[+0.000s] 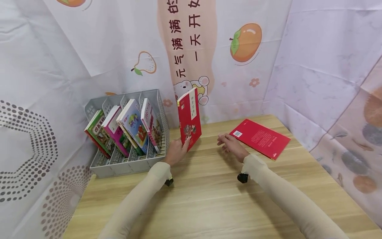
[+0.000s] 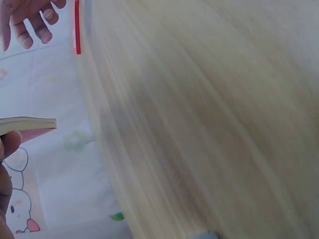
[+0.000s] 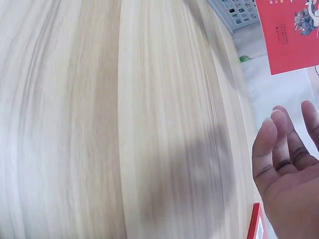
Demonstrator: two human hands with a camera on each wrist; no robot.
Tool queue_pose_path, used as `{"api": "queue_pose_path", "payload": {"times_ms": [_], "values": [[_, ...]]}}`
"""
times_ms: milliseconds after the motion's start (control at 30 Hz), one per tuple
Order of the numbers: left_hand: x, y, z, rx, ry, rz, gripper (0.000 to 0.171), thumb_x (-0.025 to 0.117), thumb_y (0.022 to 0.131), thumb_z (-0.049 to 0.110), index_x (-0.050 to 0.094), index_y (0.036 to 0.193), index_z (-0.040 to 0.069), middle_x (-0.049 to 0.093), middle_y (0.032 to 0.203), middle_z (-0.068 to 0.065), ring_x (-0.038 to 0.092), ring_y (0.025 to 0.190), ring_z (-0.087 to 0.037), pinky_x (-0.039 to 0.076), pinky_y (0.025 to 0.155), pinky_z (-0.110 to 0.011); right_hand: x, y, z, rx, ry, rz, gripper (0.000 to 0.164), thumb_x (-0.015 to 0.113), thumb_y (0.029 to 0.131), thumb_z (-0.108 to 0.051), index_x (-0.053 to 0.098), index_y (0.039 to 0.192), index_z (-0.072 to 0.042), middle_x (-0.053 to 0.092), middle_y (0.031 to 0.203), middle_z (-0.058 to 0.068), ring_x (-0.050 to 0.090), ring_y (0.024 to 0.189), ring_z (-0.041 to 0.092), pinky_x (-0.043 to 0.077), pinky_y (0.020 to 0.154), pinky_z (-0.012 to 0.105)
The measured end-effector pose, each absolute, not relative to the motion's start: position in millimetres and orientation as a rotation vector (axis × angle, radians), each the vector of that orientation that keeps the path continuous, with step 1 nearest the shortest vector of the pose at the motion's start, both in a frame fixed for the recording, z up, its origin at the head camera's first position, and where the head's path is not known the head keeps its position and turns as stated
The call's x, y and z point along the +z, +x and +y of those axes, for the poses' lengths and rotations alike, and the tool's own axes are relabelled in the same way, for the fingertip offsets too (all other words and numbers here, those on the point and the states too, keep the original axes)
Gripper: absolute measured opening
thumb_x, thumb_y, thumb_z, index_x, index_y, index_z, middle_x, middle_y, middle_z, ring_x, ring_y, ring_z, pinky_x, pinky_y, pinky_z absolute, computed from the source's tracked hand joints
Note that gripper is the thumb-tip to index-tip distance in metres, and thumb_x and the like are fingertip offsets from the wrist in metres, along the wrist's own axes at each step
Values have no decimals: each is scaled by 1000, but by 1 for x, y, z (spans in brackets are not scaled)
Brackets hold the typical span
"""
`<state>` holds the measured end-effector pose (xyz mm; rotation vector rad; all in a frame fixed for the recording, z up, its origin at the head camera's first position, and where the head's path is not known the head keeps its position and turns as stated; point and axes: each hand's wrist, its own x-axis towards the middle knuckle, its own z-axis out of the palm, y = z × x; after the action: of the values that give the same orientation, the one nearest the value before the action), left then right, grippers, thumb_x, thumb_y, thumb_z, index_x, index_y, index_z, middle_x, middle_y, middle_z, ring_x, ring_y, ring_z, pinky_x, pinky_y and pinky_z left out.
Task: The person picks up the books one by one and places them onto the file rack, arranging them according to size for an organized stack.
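Note:
My left hand [image 1: 176, 151] grips a red book [image 1: 189, 116] near its lower end and holds it upright above the table, just right of the grey rack. In the left wrist view the thumb [image 2: 11, 144] presses against the book's page edges [image 2: 30, 123]. My right hand [image 1: 232, 146] is over the table with fingers loosely bent and nothing in them. Just beyond it a second red book [image 1: 261, 137] lies flat, back cover with barcode facing up. In the right wrist view the right hand [image 3: 289, 164] is below the held book [image 3: 289, 37], apart from it.
A grey plastic rack [image 1: 125, 167] with slots stands at the table's back left. Several books lean in it, among them a green one [image 1: 101, 131], a purple one [image 1: 119, 132] and a blue one [image 1: 135, 126]. Printed curtains [image 1: 119, 33] surround the wooden table [image 1: 191, 199].

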<state>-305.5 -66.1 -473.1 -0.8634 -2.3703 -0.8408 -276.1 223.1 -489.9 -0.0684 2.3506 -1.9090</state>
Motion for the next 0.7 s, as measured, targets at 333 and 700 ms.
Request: {"api": "queue_pose_path", "payload": {"times_ms": [333, 700], "values": [[-469, -305, -85, -890, -832, -2313, 28, 64, 102, 15, 70, 107, -12, 75, 96, -24, 75, 75, -33, 61, 64, -48, -484, -277, 206, -1918, -97, 2303, 45, 45, 110, -43, 55, 124, -2, 59, 128, 26, 56, 101, 45, 52, 84, 50], [-467, -306, -104, -895, -765, -2291, 32, 62, 104, 20, 72, 103, -11, 75, 94, -22, 74, 74, -33, 61, 66, -47, -488, -279, 189, -1903, -59, 2273, 44, 45, 111, -41, 54, 129, -2, 57, 132, 26, 56, 97, 38, 51, 79, 45]]}}
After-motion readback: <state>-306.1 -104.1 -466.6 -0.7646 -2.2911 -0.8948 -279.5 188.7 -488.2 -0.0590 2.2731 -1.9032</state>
